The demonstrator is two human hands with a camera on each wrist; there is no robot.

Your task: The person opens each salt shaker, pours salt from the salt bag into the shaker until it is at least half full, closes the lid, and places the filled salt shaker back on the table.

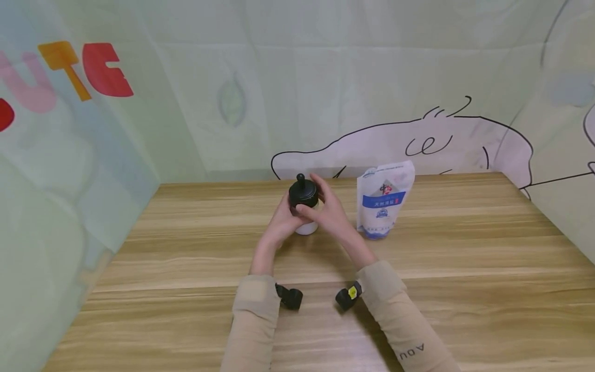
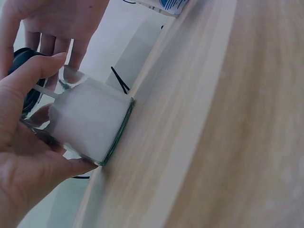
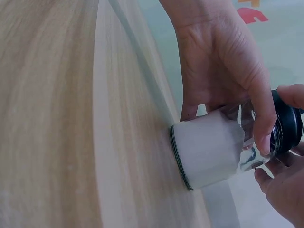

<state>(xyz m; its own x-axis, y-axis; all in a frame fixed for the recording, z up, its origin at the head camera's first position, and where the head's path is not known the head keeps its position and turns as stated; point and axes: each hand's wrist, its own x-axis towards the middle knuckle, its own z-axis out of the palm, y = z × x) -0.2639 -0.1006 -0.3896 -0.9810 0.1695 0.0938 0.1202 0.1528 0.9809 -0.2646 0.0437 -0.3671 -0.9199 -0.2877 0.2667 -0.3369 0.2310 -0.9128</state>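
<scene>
A glass jar (image 3: 209, 149) of white powder stands on the wooden table, under a black lid (image 1: 303, 192) with a small knob on top. My left hand (image 1: 282, 222) grips the jar's glass body, its thumb (image 2: 40, 66) lying along the side near the neck. Around the black lid curl the thumb and fingers of my right hand (image 1: 329, 213). To the right of the jar, a white and blue stand-up pouch (image 1: 381, 206) with printed characters stands upright, touched by neither hand.
The wooden table (image 1: 186, 248) reaches back to a pale printed cloth (image 1: 302, 77) hanging behind it. Wrist cameras (image 1: 290, 298) sit on both forearms, above the table's front part.
</scene>
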